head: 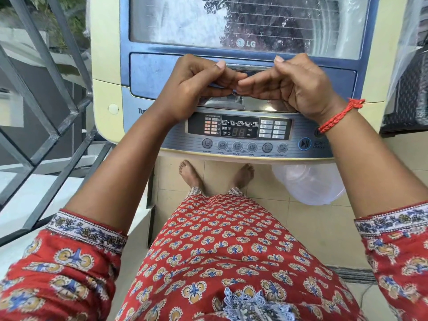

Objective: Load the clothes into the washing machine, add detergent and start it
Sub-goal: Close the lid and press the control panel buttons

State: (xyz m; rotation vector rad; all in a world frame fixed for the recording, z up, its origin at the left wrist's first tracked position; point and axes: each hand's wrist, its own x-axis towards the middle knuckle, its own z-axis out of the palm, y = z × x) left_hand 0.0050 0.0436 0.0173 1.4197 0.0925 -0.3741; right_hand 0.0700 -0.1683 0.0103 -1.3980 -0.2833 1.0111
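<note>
Outdoor-ish spot, daylight, soft and even. Grey metal grille [46, 93] with diagonal bars runs down the left, foliage [69, 15] visible through it at top. Pale ledge [34, 193] sits below the grille. Floor is beige square tiles [312, 228], grout lines visible. Clear plastic sheet [310, 184] bunches on the floor at right. Dark mesh panel [407, 93] at far right edge.

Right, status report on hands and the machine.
Both hands, left and right, curled on the silver lid handle. Blue glass lid closed. Nothing in the way.
</note>
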